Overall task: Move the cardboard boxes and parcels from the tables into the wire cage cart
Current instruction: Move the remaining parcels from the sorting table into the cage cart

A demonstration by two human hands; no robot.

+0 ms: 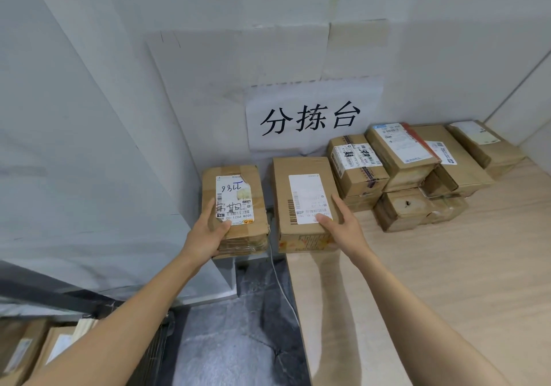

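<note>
Left hand: grip clamped on small taped brown cardboard box with scribbled white label, below-left of white paper wall sign, off pale wooden bench; apparently lifted for carrying.
Right hand: grip clamped on near corner of flat brown cardboard box with plain white label, directly below sign, lying at bench end; likely two-at-once carry.
Stacked brown boxes: below-right of sign.
Wire cage cart: far below-left of sign.

Front of table is left open; rear is blocked by stacked boxes set against the wall.
</note>
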